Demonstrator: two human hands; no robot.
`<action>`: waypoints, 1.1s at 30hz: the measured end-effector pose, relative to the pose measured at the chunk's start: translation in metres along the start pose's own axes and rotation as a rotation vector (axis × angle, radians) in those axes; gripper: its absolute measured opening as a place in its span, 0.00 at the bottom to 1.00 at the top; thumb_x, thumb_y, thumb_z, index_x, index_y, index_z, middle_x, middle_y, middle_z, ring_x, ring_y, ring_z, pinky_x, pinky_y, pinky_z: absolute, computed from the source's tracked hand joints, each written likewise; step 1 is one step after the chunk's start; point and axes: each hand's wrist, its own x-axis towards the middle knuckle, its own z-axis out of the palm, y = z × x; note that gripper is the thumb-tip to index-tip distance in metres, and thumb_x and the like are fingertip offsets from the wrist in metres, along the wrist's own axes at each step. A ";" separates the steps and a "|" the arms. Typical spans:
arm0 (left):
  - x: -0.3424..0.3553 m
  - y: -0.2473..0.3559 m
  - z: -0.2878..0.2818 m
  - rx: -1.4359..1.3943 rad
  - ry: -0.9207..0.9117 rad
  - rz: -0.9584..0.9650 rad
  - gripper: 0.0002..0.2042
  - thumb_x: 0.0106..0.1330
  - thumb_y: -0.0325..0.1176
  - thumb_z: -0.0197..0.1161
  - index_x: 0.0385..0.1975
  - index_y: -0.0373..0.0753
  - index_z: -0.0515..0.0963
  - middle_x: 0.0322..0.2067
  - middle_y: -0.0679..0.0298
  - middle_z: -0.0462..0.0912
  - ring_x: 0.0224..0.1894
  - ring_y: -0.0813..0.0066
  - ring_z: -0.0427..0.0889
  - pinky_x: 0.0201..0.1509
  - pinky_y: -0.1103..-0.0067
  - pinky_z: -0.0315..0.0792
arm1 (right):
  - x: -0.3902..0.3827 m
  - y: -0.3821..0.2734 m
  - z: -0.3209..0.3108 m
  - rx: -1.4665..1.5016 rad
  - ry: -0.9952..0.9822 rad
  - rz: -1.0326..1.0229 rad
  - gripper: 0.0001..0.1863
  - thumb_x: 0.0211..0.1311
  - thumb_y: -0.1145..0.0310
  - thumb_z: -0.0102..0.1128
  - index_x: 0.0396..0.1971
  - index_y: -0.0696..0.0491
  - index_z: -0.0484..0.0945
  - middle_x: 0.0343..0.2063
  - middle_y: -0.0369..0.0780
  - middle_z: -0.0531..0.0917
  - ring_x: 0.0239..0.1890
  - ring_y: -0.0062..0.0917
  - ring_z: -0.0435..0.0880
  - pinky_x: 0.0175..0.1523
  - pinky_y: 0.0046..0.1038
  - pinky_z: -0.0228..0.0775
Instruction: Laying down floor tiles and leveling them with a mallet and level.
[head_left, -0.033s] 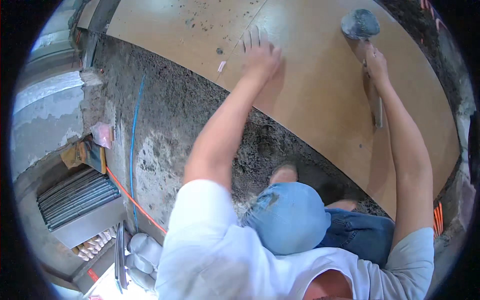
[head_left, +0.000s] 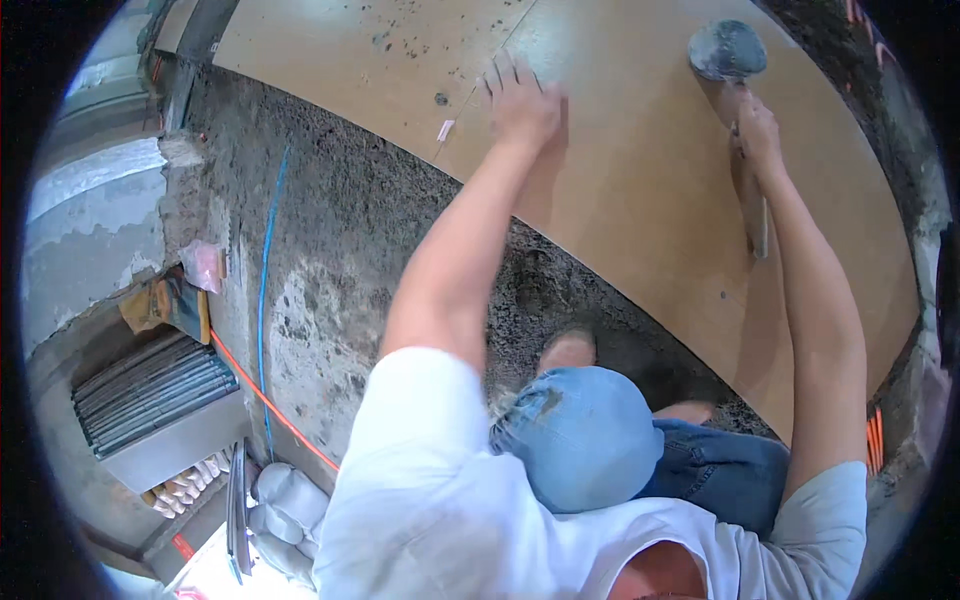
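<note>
Fingers spread, my left hand (head_left: 522,100) rests on a large beige tile (head_left: 630,180), beside a seam with a small pale strip (head_left: 445,130) lying near it. My right hand (head_left: 755,130) is closed round the handle of a mallet (head_left: 728,50), whose round, dusty grey head is over the tile and whose long handle runs back under my forearm. Specks of grit dot the tile's far part. The tile's near edge borders rough grey mortar (head_left: 330,210).
My bent knee (head_left: 570,430) is below the tile's edge. At left are a blue line (head_left: 270,240), an orange line (head_left: 280,410), stacked tiles (head_left: 150,390), a pink plastic bag (head_left: 203,265) and grey bags (head_left: 280,510). Orange rods (head_left: 875,440) stand at the right rim.
My left hand and forearm have shifted slightly up and to the right. The mallet and my right hand have moved a little to the right.
</note>
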 end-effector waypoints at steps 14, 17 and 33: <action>0.000 0.012 0.036 -0.043 -0.024 -0.213 0.37 0.65 0.56 0.46 0.68 0.36 0.55 0.69 0.47 0.48 0.73 0.50 0.42 0.72 0.52 0.31 | -0.131 -0.048 -0.049 0.176 -0.312 0.260 0.22 0.70 0.51 0.47 0.44 0.56 0.77 0.18 0.30 0.69 0.16 0.15 0.67 0.20 0.22 0.59; 0.005 0.013 0.035 -0.031 -0.021 -0.205 0.36 0.65 0.56 0.46 0.67 0.36 0.56 0.69 0.48 0.49 0.73 0.50 0.42 0.72 0.51 0.32 | -0.161 -0.030 -0.037 0.110 -0.350 0.302 0.21 0.70 0.53 0.47 0.45 0.57 0.77 0.18 0.31 0.71 0.17 0.15 0.69 0.22 0.22 0.61; 0.076 0.083 0.039 0.019 -0.159 -0.243 0.36 0.67 0.56 0.42 0.69 0.36 0.53 0.70 0.47 0.45 0.73 0.51 0.40 0.72 0.51 0.30 | -0.125 -0.051 -0.048 0.349 -0.541 0.464 0.24 0.69 0.52 0.45 0.52 0.55 0.75 0.19 0.36 0.74 0.19 0.20 0.73 0.24 0.25 0.66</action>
